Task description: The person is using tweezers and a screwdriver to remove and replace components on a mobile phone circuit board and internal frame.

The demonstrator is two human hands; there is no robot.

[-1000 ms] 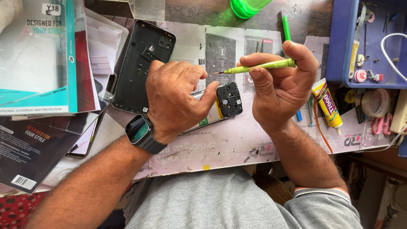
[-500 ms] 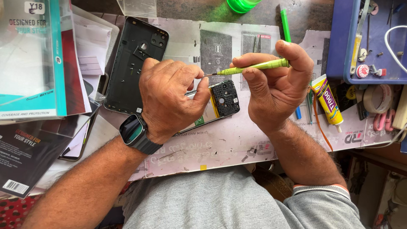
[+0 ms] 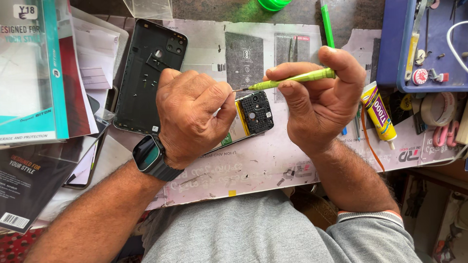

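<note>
Screwdriver, slim and green, now lies level in the right hand, grip clamped on it, tip drawn closer to the left hand, whose fingertips pinch together above the opened phone on the surface.

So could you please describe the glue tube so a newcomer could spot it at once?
Start at the blue tray at the bench's right edge. Just below it, beside the right hand, lies the glue tube: the only yellow tube, with a purple label and a white nozzle.
</note>
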